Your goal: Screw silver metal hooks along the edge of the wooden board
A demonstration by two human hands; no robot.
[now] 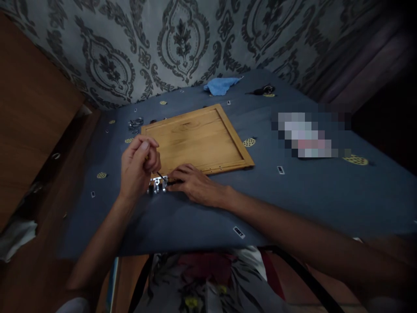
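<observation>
To my far left stands brown wooden furniture (35, 95), next to the blue sheet (107, 217) printed with yellow pineapples and small labels. On that sheet, near the far left corner of the panel, lies a small heap of metal parts (135, 124). My left hand (139, 164) is curled into a fist, gripping a thin-shafted tool (160, 176) (its handle is hidden in my palm) that slants down to a silvery metal bracket (158, 184) with hook-like prongs. The bracket sits at the left end of the near edge of the framed wooden panel (195, 137), which lies flat on the sheet. My right hand (197, 186) rests at that edge, fingers reaching toward the bracket's right end; I cannot tell whether they pinch it. Beyond the panel lie a crumpled blue cloth (221, 86) and, further right, a black object (263, 90). Rightmost is a pixelated item (308, 134).
</observation>
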